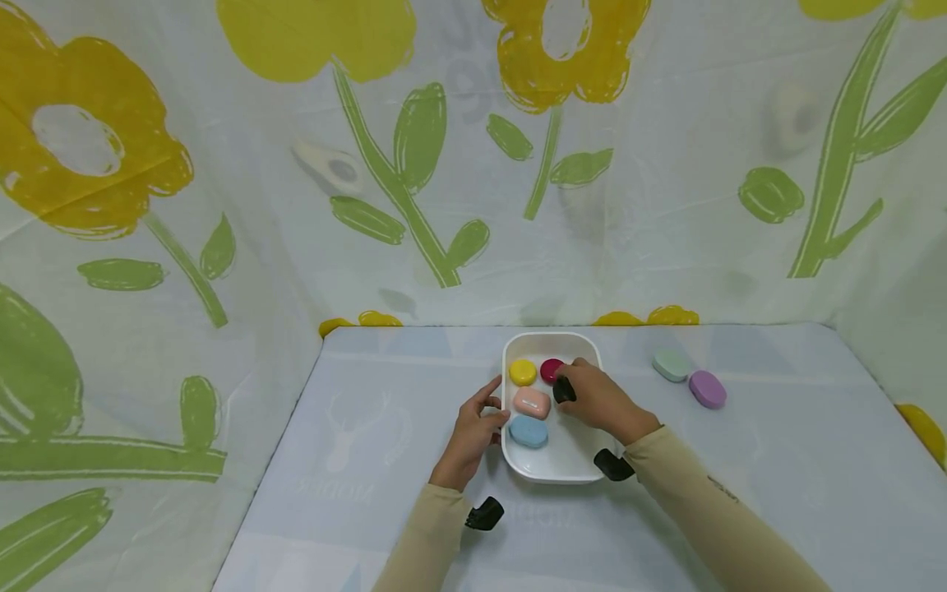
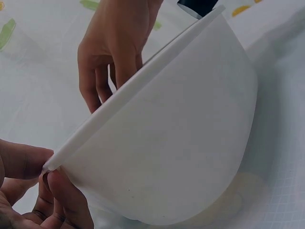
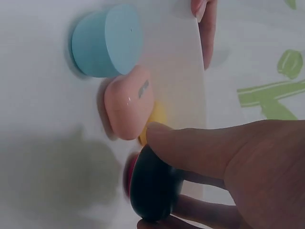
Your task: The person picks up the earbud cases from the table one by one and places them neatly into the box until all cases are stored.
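A white plastic tub (image 1: 555, 475) with rounded corners stands on the table. My left hand (image 1: 471, 429) pinches its left rim, thumb on one side and fingers on the other, as the left wrist view shows. My right hand (image 1: 598, 399) is over the inside of the tub and holds a dark, smooth oval soap bar (image 3: 155, 186) between thumb and fingers. Close beside that bar, a red round soap (image 1: 552, 370) lies in the tub, partly hidden. Also in the tub, along its left side, are a yellow round soap (image 1: 522, 372), a pink soap bar (image 1: 532, 402) and a light blue soap bar (image 1: 528, 432).
To the right of the tub, a mint green soap bar (image 1: 671, 365) and a purple soap bar (image 1: 707, 389) lie side by side on the pale table (image 1: 385, 460). A flower-printed curtain (image 1: 651, 230) hangs behind and at the sides. Black wrist cameras (image 1: 485, 514) sit under both forearms.
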A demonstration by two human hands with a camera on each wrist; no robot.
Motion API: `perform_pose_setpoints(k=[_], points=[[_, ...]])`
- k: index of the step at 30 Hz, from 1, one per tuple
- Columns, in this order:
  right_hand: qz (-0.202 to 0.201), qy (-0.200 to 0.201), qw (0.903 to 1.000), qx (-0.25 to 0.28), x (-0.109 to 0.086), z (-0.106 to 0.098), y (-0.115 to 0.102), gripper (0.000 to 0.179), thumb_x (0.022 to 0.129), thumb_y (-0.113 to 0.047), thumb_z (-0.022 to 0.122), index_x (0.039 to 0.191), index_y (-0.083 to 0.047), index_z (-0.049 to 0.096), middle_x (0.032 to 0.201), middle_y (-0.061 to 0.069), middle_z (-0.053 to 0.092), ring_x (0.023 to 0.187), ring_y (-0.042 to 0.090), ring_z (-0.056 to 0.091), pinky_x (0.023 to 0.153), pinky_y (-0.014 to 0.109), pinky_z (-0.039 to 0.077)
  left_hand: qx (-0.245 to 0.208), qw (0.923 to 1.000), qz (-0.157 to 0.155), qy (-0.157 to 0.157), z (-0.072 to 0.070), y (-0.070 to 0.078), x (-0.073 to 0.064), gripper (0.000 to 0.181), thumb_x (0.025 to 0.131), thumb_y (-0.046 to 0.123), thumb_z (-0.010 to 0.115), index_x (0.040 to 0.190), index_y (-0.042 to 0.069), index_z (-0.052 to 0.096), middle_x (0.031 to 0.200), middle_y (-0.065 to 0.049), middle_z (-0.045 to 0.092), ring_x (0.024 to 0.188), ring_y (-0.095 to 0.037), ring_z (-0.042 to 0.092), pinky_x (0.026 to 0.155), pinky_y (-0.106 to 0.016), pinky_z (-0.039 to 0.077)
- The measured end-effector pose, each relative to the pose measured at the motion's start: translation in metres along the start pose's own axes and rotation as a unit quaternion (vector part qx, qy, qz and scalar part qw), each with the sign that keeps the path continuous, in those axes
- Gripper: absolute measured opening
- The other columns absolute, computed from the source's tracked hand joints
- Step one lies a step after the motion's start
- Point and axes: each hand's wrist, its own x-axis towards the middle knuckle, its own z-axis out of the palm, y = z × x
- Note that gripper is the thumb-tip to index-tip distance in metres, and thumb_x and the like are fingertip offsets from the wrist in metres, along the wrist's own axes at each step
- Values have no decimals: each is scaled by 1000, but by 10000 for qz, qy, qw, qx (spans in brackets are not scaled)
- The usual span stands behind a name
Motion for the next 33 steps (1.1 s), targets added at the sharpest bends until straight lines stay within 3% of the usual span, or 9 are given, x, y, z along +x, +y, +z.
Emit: perform_pose_setpoints(k=[9,16,20,27,33], points=[[131,221,9995,163,-7,-6,-1,42,93,-6,81,132,2,67,127,23,61,110,36,63,106,53,53,-16,10000,-45,13,1,-1,-1,63,101,-2,61,161,10,47,113,-8,46,69,-14,46,59,-24,47],[140,966,9940,488,-27,-29,14,44,95,-2,76,137,3,63,135,27,59,117,46,62,100,58,55,5,10000,-59,21,0,-2,-1,63,101,-1,61,161,11,46,114,-9,46,70,-15,47,60,-24,48],[94,1507,9866,621,-39,-41,34,42,96,2,74,136,7,62,132,30,59,117,49,63,96,60,56,-24,10000,-76,31,0,-1,1,62,102,0,61,161,13,47,114,-8,46,70,-14,46,60,-23,48],[434,2180,9724,707,-64,-51,84,41,95,5,72,134,13,60,129,36,56,113,54,60,92,65,55,0,10000,-62,26,1,0,1,63,101,-1,61,161,12,47,115,-8,46,71,-15,47,60,-24,48],[1152,2145,9676,673,-77,-54,124,42,98,0,66,137,14,56,135,41,47,118,59,51,95,73,46,1,10000,-47,-6,1,0,0,62,102,0,61,161,11,46,116,-9,46,74,-15,47,62,-24,49]])
